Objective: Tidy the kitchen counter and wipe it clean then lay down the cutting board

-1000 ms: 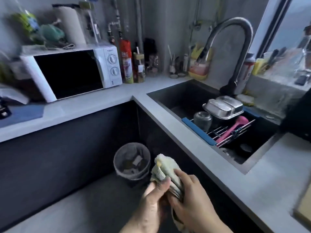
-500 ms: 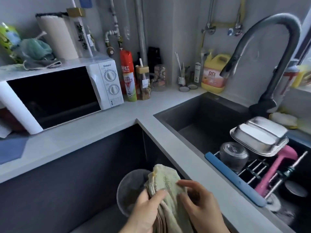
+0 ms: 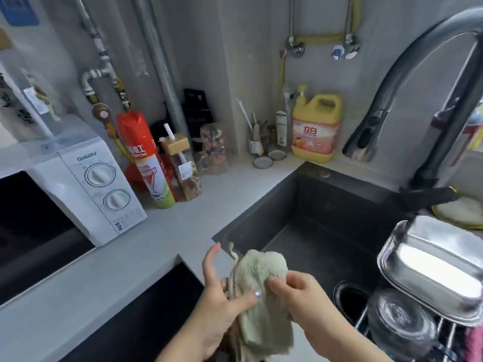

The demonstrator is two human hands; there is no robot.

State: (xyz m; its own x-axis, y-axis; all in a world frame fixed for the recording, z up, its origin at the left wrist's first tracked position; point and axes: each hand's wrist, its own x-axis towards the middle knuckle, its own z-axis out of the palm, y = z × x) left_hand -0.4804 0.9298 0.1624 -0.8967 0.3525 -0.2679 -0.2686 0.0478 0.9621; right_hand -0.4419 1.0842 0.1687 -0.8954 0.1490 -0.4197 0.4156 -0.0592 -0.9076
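left grip [image 3: 217, 307]: thumb clamps cloth [image 3: 264, 267], forefinger up, other fingers seemingly behind | right grip [image 3: 305, 296]: pinches cloth | over desk [image 3: 183, 231] edge beside sink [image 3: 326, 205]

White microwave [image 3: 99, 189] at left, red spray can [image 3: 146, 158] just beside it; yellow detergent jug [image 3: 316, 126] against the wall — dark sink [image 3: 339, 202], curved faucet [image 3: 366, 131], steel tray [image 3: 431, 270] at right.

Two bare hands meet low in front of the body, both gripping a cloth [image 3: 262, 269].
The left hand [image 3: 219, 299] clamps it with the thumb across the front, forefinger raised straight; the right hand [image 3: 300, 296] pinches it from the other side with curled fingers, both forearms angling up from below.
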